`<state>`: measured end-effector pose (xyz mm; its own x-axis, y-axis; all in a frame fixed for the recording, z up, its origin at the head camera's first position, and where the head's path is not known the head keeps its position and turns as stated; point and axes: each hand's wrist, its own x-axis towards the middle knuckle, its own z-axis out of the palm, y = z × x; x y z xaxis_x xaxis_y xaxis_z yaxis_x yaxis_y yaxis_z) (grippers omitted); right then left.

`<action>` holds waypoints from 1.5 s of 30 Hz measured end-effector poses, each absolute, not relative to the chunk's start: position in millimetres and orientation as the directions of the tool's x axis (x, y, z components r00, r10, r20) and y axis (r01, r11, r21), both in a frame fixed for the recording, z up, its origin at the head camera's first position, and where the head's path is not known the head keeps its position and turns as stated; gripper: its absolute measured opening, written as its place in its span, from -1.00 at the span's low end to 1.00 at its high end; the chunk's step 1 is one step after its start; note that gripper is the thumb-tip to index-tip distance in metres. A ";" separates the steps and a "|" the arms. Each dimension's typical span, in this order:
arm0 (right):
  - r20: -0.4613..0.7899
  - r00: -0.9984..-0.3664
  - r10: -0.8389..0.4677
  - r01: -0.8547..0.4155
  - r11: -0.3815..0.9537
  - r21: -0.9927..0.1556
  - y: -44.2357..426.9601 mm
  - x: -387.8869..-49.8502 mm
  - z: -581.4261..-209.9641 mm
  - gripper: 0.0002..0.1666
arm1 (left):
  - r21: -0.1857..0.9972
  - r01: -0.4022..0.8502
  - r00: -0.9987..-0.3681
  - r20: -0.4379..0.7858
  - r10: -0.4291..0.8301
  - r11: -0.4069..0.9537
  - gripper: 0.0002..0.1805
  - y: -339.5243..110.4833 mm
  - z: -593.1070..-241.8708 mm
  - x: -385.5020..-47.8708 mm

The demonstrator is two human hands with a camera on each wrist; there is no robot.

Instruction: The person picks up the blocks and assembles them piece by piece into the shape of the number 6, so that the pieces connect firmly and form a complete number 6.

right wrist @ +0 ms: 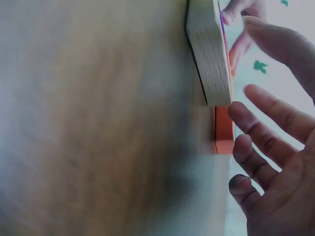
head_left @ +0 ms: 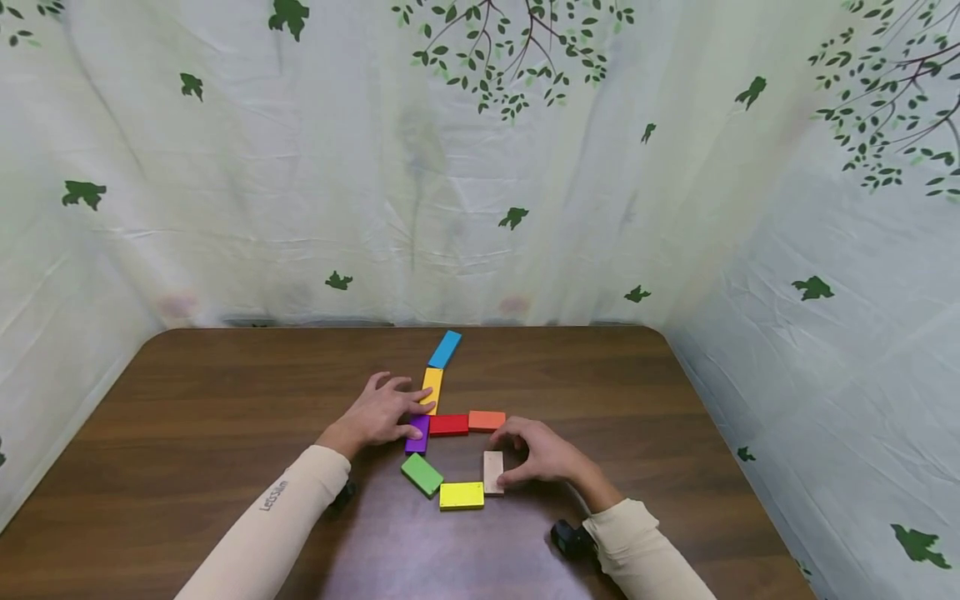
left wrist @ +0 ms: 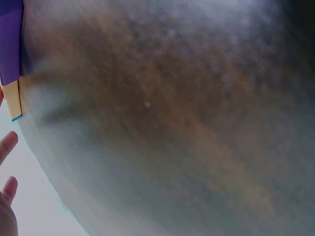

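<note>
Flat coloured wooden blocks lie end to end in a "6"-like outline. My left hand [head_left: 384,410] lies spread along its left side, fingertips on the amber block [head_left: 432,385] and thumb at the purple block [head_left: 417,437]. To the right, the thumb of my right hand [head_left: 546,451] is at the edge of the beige block [head_left: 492,472], its other fingers loosely bent near the orange block [head_left: 485,421]. In the right wrist view those fingers stand apart, with the beige block [right wrist: 209,54] beside them. The left wrist view shows the purple block [left wrist: 10,42] and a few fingertips.
A red block [head_left: 448,426] joins purple to orange. Green [head_left: 422,475] and yellow [head_left: 461,496] blocks form the near side, and a blue block [head_left: 445,349] tops the line. The brown table [head_left: 247,392] meets a leaf-patterned curtain [head_left: 360,192] at its back and sides.
</note>
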<state>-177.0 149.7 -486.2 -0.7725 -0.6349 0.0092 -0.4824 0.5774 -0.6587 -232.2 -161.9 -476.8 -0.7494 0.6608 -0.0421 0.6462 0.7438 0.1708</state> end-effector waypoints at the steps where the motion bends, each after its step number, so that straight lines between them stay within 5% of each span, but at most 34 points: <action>1: 0.023 -0.780 -0.625 -0.482 0.576 -0.660 150.2 -178.6 -486.0 -0.44 | 0.169 0.649 -0.747 -0.041 0.663 0.742 -0.38 -162.1 -476.7 -232.0; 9: 0.065 -0.825 -0.561 -0.481 0.637 -0.603 148.7 -202.9 -481.1 -0.53 | 0.171 0.648 -0.748 -0.040 0.663 0.742 -0.37 -162.9 -475.5 -235.7; 20: -0.005 -0.802 -0.597 -0.487 0.658 -0.575 144.9 -228.3 -479.8 -0.60 | 0.168 0.647 -0.746 -0.066 0.663 0.744 -0.37 -158.8 -473.8 -236.1; 45: -0.050 -0.835 -0.547 -0.415 0.688 -0.595 138.5 -225.6 -483.0 -0.68 | 0.162 0.643 -0.750 -0.063 0.658 0.749 -0.37 -161.2 -473.7 -232.9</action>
